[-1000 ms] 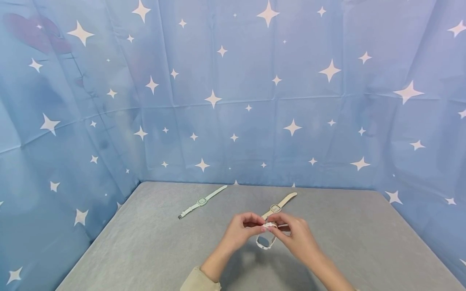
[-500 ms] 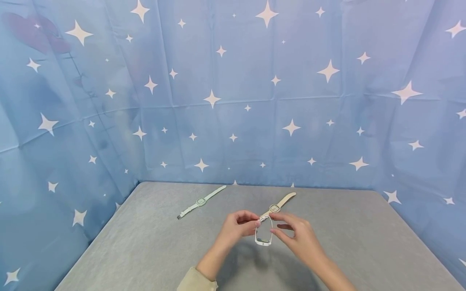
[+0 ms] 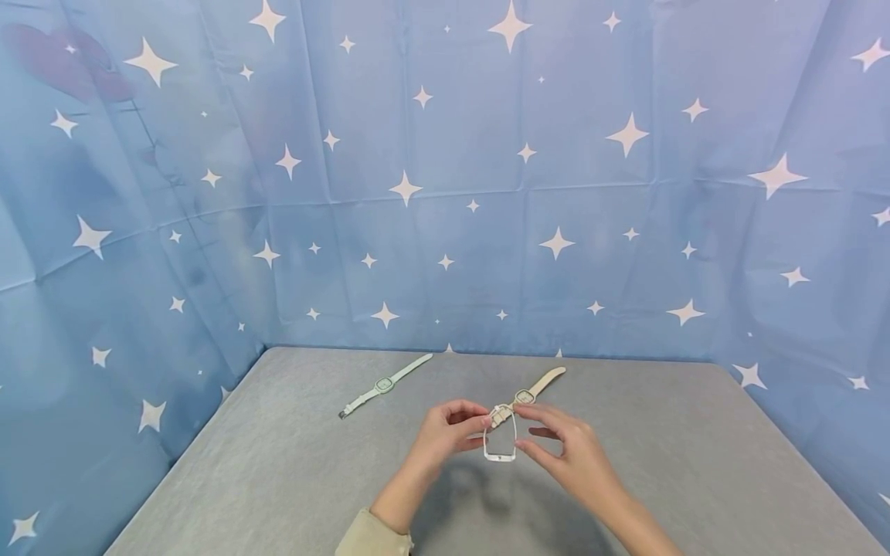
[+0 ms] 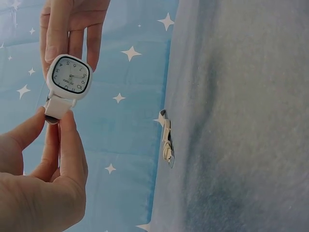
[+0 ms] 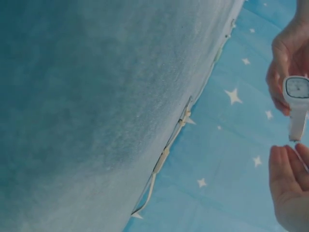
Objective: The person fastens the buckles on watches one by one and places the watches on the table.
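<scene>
A white wristwatch hangs above the table, its strap bent into a loop and its case at the bottom. My left hand pinches the left side of the strap between thumb and fingers. On the other side, my right hand has thumb and index finger spread, fingertips right at the loop's edge. The watch's square dial faces the left wrist camera, with the strap between the left fingertips. In the right wrist view, the right fingers are extended just below the strap end.
Behind the hands, a beige wristwatch lies unfastened on the grey tabletop, partly overlapped by the white loop. Farther left rests a pale green wristwatch, stretched out flat. A blue star-printed curtain stands along the table's back edge.
The white watch has tipped so its loop shows from the side, and moved slightly left. The hands drew apart; the right fingers, earlier pinching the strap, have spread.
</scene>
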A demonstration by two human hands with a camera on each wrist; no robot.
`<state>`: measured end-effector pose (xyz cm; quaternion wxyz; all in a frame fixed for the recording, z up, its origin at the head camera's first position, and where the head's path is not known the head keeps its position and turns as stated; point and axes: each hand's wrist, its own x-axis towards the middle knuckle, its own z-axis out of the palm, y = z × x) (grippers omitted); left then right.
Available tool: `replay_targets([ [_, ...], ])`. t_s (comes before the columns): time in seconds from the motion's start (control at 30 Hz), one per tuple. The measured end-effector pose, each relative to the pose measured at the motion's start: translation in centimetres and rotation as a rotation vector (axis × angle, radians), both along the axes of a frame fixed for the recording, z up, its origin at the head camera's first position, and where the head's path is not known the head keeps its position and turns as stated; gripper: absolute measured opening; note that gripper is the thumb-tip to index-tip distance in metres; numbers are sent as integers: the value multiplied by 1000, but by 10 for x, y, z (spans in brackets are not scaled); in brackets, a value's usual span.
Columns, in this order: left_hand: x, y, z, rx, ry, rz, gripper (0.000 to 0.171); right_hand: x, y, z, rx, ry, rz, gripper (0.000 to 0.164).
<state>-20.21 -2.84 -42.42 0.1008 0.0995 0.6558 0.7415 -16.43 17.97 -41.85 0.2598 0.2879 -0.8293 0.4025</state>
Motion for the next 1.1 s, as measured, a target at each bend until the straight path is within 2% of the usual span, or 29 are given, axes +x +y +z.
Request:
replay_targets([
  [0.17,-2,-2,-2,28,-30,-11,31,1,0,0,-10,18,38,49],
  [0.43,-2,-5,-1,49,-74,-17,28,1,1,-2,-15,-24,52,61],
  [1.1,-2,-3,-2,87,-140,-9,28,0,0,-4,-30,-85,126,61],
])
